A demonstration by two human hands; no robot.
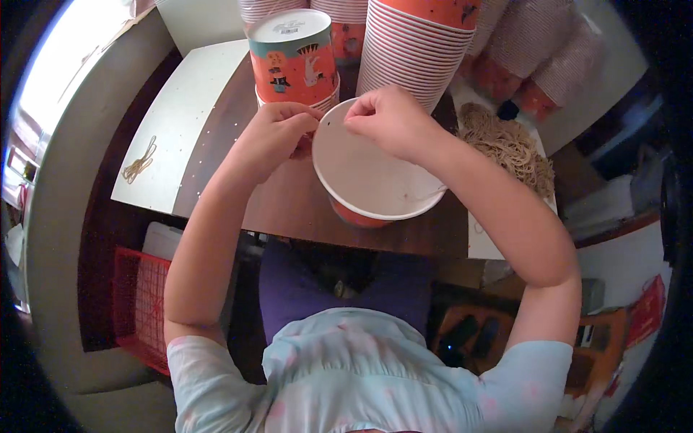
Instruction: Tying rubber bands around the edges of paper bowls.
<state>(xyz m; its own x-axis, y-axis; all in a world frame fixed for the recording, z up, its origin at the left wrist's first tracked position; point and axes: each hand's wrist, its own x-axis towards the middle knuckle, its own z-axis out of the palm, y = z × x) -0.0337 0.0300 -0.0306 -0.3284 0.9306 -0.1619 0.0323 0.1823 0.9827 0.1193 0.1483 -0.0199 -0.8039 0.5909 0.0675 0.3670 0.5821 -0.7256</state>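
A paper bucket (375,169), white inside and orange outside, stands tilted toward me on the brown table, its open mouth facing up. A small dark hole (330,123) shows in its wall below the rim at the upper left. My left hand (278,137) is closed at the outside of the wall beside that hole; its fingertips are partly hidden. My right hand (393,123) reaches over the rim with thumb and forefinger pinched inside the bucket near the hole. What either pinch holds cannot be made out. A short cord end (424,195) hangs inside the right wall.
Behind stand an upside-down orange bucket (292,61) on others and a tall nested stack (415,54). A heap of beige cord (505,148) lies right; a small cord bundle (140,160) lies left on the white board (191,94). A red crate (142,303) sits below left.
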